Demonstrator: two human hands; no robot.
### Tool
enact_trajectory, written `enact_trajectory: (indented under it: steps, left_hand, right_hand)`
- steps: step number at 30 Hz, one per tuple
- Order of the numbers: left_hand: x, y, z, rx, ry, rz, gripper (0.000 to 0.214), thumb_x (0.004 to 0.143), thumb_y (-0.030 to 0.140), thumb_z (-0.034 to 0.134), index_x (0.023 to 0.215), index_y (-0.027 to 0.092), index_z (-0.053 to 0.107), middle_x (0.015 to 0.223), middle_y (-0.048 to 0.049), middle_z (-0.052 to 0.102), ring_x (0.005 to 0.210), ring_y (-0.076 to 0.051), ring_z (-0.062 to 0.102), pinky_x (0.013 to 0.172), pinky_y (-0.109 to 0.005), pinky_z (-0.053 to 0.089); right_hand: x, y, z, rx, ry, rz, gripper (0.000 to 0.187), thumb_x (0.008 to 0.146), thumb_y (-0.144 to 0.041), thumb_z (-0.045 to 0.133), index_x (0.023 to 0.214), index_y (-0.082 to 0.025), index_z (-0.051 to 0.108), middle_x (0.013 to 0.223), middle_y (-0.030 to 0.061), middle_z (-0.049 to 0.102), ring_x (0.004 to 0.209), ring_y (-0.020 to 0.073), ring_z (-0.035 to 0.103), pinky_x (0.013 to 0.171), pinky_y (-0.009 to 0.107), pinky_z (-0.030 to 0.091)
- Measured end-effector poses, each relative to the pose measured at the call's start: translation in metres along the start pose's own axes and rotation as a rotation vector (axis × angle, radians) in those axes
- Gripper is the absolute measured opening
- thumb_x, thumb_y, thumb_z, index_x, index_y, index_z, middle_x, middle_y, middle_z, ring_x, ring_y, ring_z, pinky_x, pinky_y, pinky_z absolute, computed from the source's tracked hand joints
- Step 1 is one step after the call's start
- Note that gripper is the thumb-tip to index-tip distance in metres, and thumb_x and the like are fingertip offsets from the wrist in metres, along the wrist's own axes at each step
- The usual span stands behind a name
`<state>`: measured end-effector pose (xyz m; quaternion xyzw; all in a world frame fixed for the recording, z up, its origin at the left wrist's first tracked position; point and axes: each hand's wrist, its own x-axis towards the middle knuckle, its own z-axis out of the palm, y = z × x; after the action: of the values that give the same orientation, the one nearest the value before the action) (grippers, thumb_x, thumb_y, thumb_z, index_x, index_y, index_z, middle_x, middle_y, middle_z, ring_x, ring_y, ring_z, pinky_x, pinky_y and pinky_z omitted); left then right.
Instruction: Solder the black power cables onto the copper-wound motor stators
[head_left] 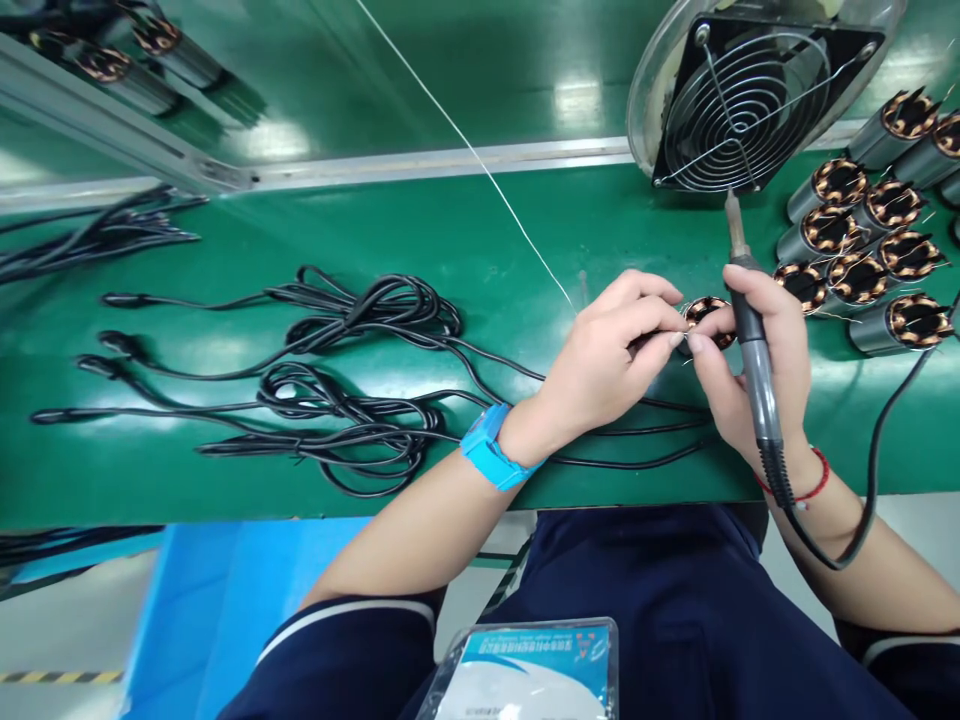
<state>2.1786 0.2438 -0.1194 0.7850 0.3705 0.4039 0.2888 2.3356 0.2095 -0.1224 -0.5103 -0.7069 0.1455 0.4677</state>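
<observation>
My right hand (772, 350) holds a soldering iron (763, 385) upright along the palm, its tip pointing away from me. The thumb and a finger of that hand also pinch at the near edge of a motor stator (703, 312) with copper windings. Closed at the same spot, my left hand (611, 345) pinches a thin wire end by the stator. Its fingertips almost touch those of my right hand. A thin white strand, like solder wire (480, 160), slants down from above and disappears behind my left hand. My fingers partly cover the stator.
Several stators (855, 275) stand or lie at the right. A fan with a wire guard (739, 125) stands at the back. Coiled black cables (360, 310) lie on the green bench (525, 500) at left, with cable ends (97, 235) farther left. The iron's cord (877, 480) loops by my right wrist.
</observation>
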Motion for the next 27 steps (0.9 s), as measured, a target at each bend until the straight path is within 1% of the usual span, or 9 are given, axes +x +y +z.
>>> enact_trajectory:
  steps: [3, 7, 11, 14, 16, 20, 22, 25, 27]
  left_hand:
    - [0.0, -0.002, 0.001, 0.071, 0.01, 0.067, 0.015, 0.081, 0.004, 0.053, 0.086, 0.018, 0.059, 0.094, -0.0053, 0.063, 0.089, -0.016, 0.059, 0.073, -0.029, 0.049]
    - [0.0, -0.004, 0.0, 0.125, 0.032, 0.131, 0.014, 0.081, 0.004, 0.052, 0.079, 0.017, 0.057, 0.084, -0.0036, 0.06, 0.082, -0.015, 0.057, 0.07, -0.028, 0.048]
    - [0.001, -0.004, -0.002, 0.107, 0.007, 0.045, 0.016, 0.078, 0.001, 0.052, 0.074, 0.016, 0.057, 0.078, -0.0022, 0.059, 0.075, -0.012, 0.054, 0.064, -0.025, 0.045]
    - [0.001, -0.003, -0.002, 0.076, 0.0, -0.027, 0.017, 0.075, 0.0, 0.052, 0.073, 0.016, 0.057, 0.076, -0.0012, 0.057, 0.071, -0.011, 0.052, 0.062, -0.023, 0.043]
    - [0.001, -0.004, -0.002, 0.062, 0.002, -0.073, 0.016, 0.074, 0.001, 0.053, 0.072, 0.016, 0.057, 0.076, -0.0008, 0.057, 0.069, -0.01, 0.051, 0.061, -0.023, 0.042]
    - [0.003, -0.005, 0.0, 0.034, 0.017, -0.15, 0.013, 0.074, 0.004, 0.055, 0.07, 0.016, 0.057, 0.075, 0.0, 0.057, 0.067, -0.01, 0.048, 0.058, -0.022, 0.04]
    - [0.003, -0.004, 0.001, 0.019, 0.025, -0.173, 0.012, 0.073, 0.005, 0.055, 0.069, 0.016, 0.057, 0.075, 0.0003, 0.057, 0.068, -0.01, 0.049, 0.058, -0.022, 0.04]
    - [0.003, -0.003, 0.003, -0.014, 0.029, -0.188, 0.012, 0.073, 0.005, 0.055, 0.068, 0.016, 0.057, 0.074, 0.0003, 0.056, 0.069, -0.01, 0.05, 0.058, -0.023, 0.04]
    - [0.002, -0.002, 0.004, -0.031, 0.023, -0.192, 0.013, 0.073, 0.005, 0.055, 0.069, 0.016, 0.057, 0.075, 0.0002, 0.056, 0.068, -0.01, 0.05, 0.057, -0.022, 0.04]
  right_hand:
    - [0.002, 0.002, 0.003, 0.091, 0.028, -0.016, 0.04, 0.087, -0.021, 0.058, 0.126, -0.027, 0.048, 0.079, -0.0026, 0.06, 0.076, 0.0151, 0.059, 0.075, 0.034, 0.052]
    - [0.002, 0.006, 0.001, 0.086, 0.021, -0.017, 0.042, 0.087, -0.02, 0.058, 0.127, -0.027, 0.048, 0.08, -0.0022, 0.062, 0.083, 0.0176, 0.06, 0.083, 0.039, 0.051]
    - [-0.004, 0.009, -0.014, -0.006, -0.084, -0.058, 0.047, 0.088, -0.022, 0.056, 0.133, -0.029, 0.044, 0.094, -0.0004, 0.067, 0.097, 0.021, 0.061, 0.092, 0.044, 0.047]
    - [-0.006, 0.012, -0.02, -0.05, -0.194, -0.095, 0.052, 0.088, -0.023, 0.057, 0.135, -0.032, 0.04, 0.097, 0.0001, 0.067, 0.097, 0.0225, 0.06, 0.089, 0.044, 0.048]
    - [-0.005, 0.014, -0.018, -0.074, -0.215, -0.103, 0.051, 0.088, -0.023, 0.058, 0.135, -0.032, 0.041, 0.095, -0.0001, 0.067, 0.095, 0.0227, 0.06, 0.086, 0.043, 0.048]
    - [0.001, 0.019, -0.005, -0.09, -0.088, -0.084, 0.047, 0.089, -0.021, 0.057, 0.133, -0.03, 0.042, 0.088, -0.0019, 0.065, 0.086, 0.0204, 0.06, 0.087, 0.042, 0.048]
    - [0.003, 0.02, -0.002, -0.092, -0.056, -0.078, 0.047, 0.089, -0.022, 0.058, 0.133, -0.03, 0.042, 0.089, -0.002, 0.065, 0.086, 0.0199, 0.06, 0.088, 0.042, 0.048]
    - [-0.001, 0.017, -0.006, -0.106, -0.051, -0.089, 0.048, 0.089, -0.024, 0.06, 0.133, -0.03, 0.043, 0.094, -0.0007, 0.067, 0.092, 0.0209, 0.061, 0.09, 0.043, 0.048]
    - [-0.007, 0.013, -0.012, -0.115, -0.007, -0.093, 0.045, 0.09, -0.023, 0.059, 0.133, -0.028, 0.046, 0.094, -0.0001, 0.069, 0.096, 0.0208, 0.063, 0.093, 0.042, 0.048]
